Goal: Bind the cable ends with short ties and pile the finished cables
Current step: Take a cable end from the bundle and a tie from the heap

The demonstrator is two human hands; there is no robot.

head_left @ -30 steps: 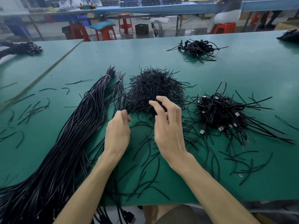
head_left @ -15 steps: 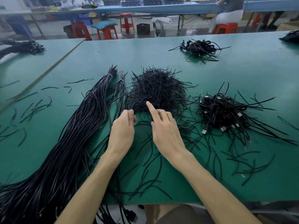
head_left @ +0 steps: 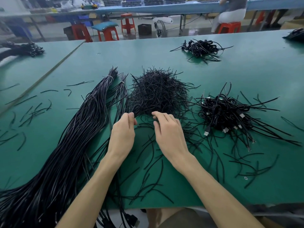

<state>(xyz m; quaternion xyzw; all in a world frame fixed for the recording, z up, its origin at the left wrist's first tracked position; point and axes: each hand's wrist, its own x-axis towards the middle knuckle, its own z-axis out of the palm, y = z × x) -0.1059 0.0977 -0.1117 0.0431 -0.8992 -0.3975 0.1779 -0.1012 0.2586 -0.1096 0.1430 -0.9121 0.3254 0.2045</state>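
Green matting covers the wide surface [head_left: 246, 76], and beyond its far edge stand red stools [head_left: 127, 22] and a long blue bench [head_left: 164, 7].

Long black cables [head_left: 65, 153] lie in a thick bundle that runs from the near-left corner up toward the middle, with pale bands round their far ends. Just beside those ends, at the middle of the surface, sits a bristling heap of short ties [head_left: 158, 94]. The finished cables [head_left: 225, 111] are piled between that heap and the right edge, coiled and tangled, with loose tails fanning toward the near-right corner. A smaller pile [head_left: 200, 47] lies well apart near the far edge.

Both bare forearms reach in over the near edge, converging on the heap's near rim. The left hand [head_left: 122, 134] is turned knuckles-up, its fingertips bunched against the thumb right where strands leave the heap; whether a tie is caught between them I cannot tell. The right hand [head_left: 169, 134] is palm down, its fingers loosely curved and spread, the tips touching the heap's edge and gripping nothing.

Stray ties [head_left: 153, 163] are strewn under and around both wrists. A silver USB plug [head_left: 206, 133] pokes out of the finished cables' near side.
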